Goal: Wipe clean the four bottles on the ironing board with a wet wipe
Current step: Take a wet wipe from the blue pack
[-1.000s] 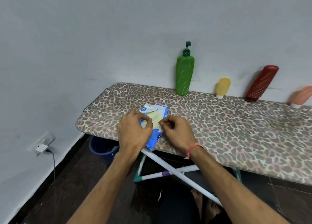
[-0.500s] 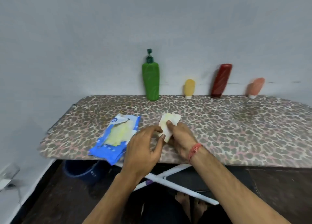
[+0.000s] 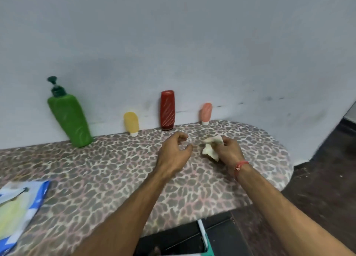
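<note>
Head view: right fingers [image 3: 227, 143] around wet wipe [image 3: 211, 146]

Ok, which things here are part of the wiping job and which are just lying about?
Job:
tall green pump bottle
small yellow tube
dark red bottle
small pink tube
crumpled pale wet wipe, held by right hand

Lying about:
blue wipe packet

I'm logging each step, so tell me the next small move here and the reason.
Probably reach the left hand forward to grip the red bottle. It hovers empty just short of it, the right hand already holds the wet wipe, and all four bottles stand untouched against the wall.
</note>
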